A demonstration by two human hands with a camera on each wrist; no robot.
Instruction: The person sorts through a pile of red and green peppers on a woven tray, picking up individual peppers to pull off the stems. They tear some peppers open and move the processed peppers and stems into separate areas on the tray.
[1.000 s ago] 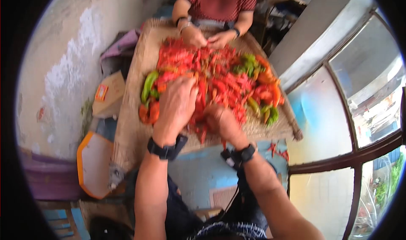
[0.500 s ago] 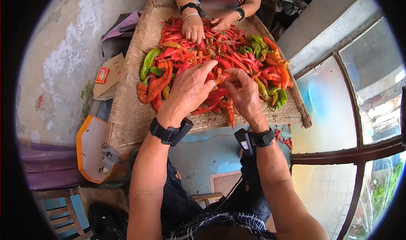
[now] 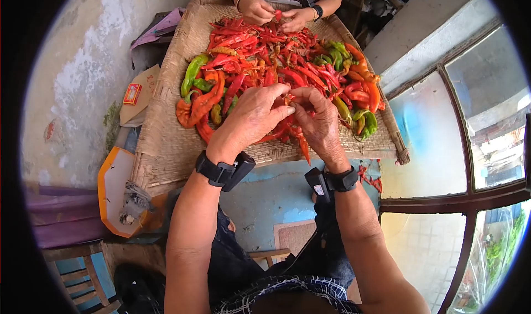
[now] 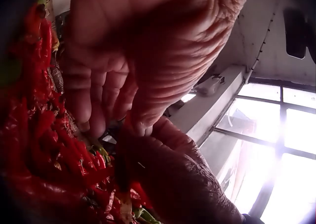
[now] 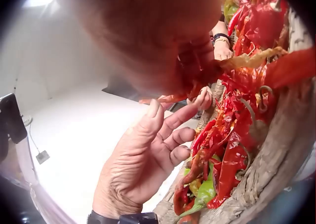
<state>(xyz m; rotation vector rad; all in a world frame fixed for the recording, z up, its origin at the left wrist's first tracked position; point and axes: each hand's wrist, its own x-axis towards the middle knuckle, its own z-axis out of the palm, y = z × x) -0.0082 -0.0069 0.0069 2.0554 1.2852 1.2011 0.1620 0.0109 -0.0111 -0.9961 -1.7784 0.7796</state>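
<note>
In the head view my left hand [image 3: 251, 118] and right hand [image 3: 321, 123] meet above the near part of a pile of red chili peppers [image 3: 249, 40]. Between my fingertips is a small orange-red chili pepper [image 3: 288, 99], pinched by both hands and mostly covered by them. Below my right palm a longer red pepper [image 3: 303, 147] points down. From the right wrist view, the left hand [image 5: 143, 160] has its thumb and forefinger at the pepper's end, the other fingers loosely bent. Close up in the left wrist view, the left thumb [image 4: 143, 120] presses against the right hand's fingers.
A woven tray [image 3: 160, 126] carries the pile, with green peppers [image 3: 193, 73] at its left and more green ones [image 3: 365, 123] at its right. Across it another person's hands [image 3: 257, 10] hold a red piece. A window [image 3: 426, 148] stands close on the right.
My hands have risen from the pile and come together with a pepper between them; over the last half second they shift only slightly. The other person's hand has lifted off the peppers.
</note>
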